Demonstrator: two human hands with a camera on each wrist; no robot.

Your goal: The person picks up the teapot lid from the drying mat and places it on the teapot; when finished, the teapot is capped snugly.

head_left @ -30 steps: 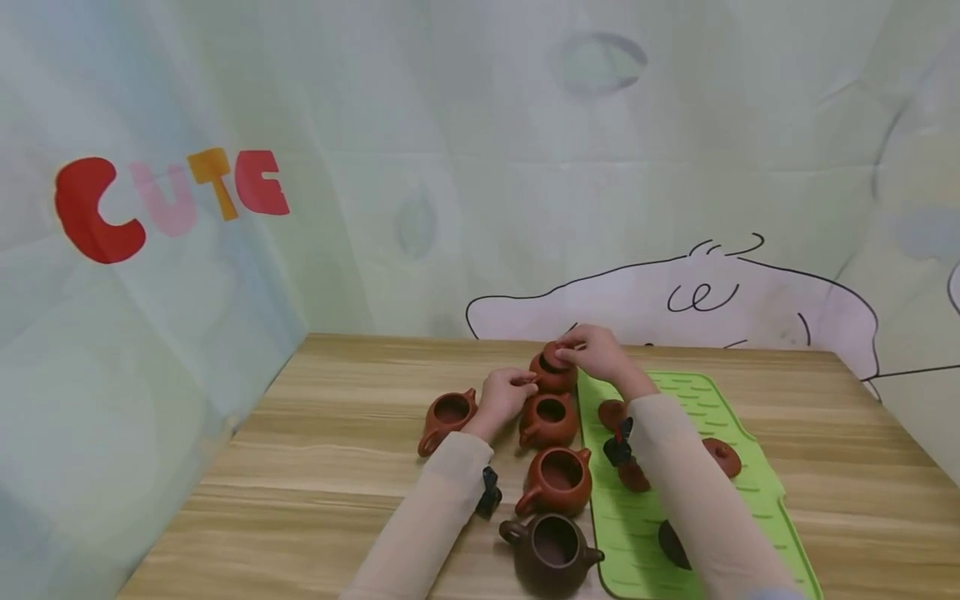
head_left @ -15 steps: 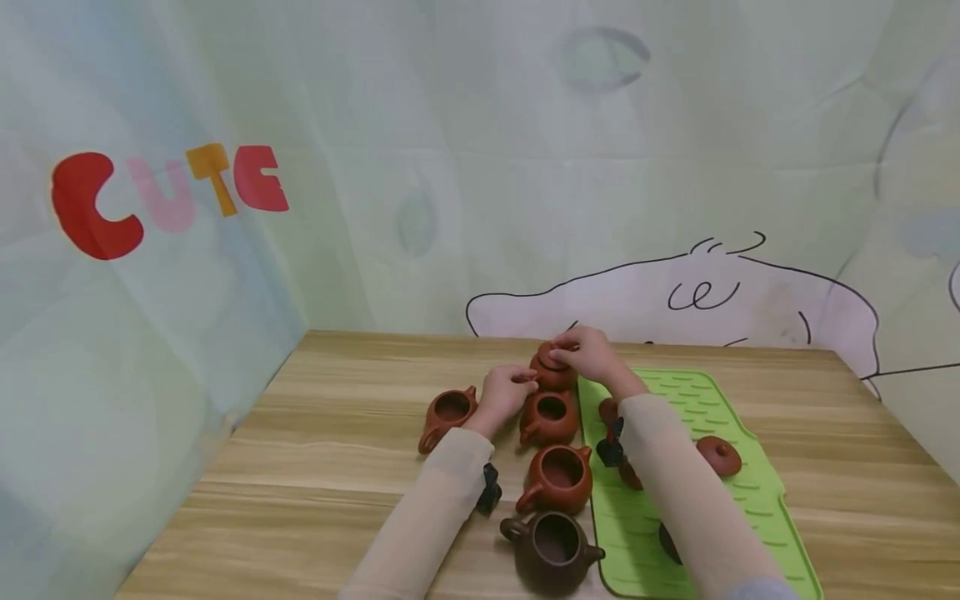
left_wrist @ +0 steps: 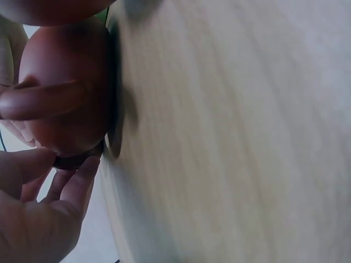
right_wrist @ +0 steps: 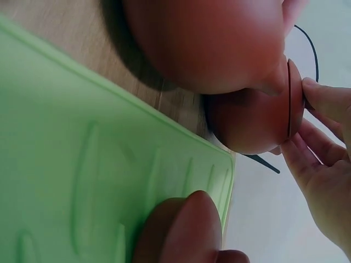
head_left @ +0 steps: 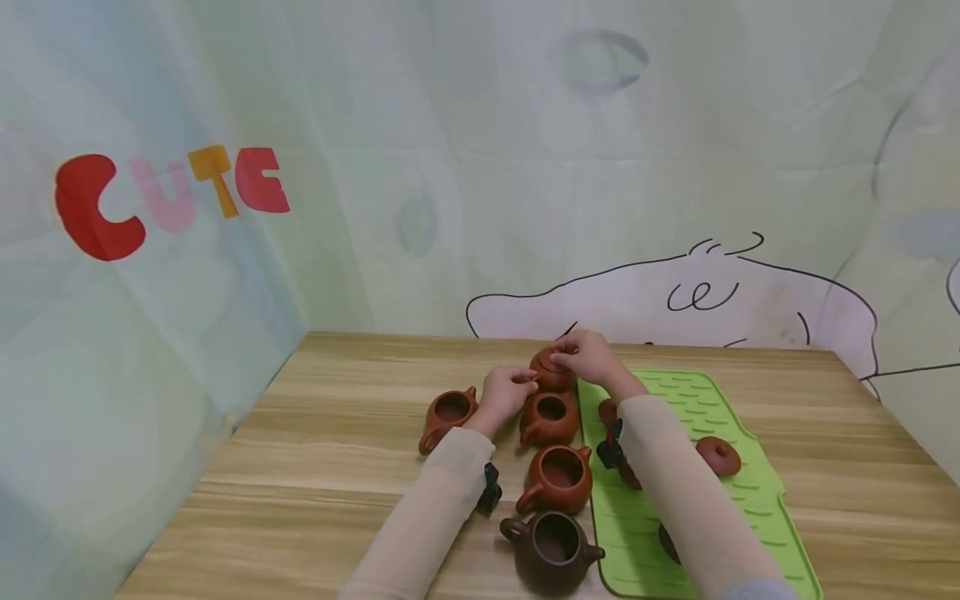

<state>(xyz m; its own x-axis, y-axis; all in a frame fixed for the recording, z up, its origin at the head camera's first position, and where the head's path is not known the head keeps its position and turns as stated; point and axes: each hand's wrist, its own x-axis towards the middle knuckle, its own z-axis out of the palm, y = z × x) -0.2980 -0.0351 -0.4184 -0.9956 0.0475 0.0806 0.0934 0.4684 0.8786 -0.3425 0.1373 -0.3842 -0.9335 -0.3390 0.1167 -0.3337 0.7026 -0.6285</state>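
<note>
At the far end of a row stands a reddish-brown clay teapot [head_left: 547,380]. My left hand [head_left: 504,397] pinches its handle between thumb and fingers; in the left wrist view only a dark bit of that handle [left_wrist: 77,160] shows. My right hand [head_left: 594,360] pinches the teapot's lid [right_wrist: 296,98] from above. In the right wrist view the lid sits on the pot's opening, with a thin dark seam between them. Its knob is hidden by the fingers. Just in front is a second lidless reddish teapot [head_left: 553,428], close to my left hand.
Nearer stand a lidless reddish teapot [head_left: 564,493] and a dark brown one [head_left: 551,571]. Another lidless teapot [head_left: 441,423] is left of my left wrist. On the green mat [head_left: 690,387] lie a reddish lid [head_left: 718,456], a dark lid [head_left: 667,542] and others partly under my right sleeve.
My right hand has brought the lid from a tilt over the far teapot's opening down flat onto it. My left hand has stayed at the handle.
</note>
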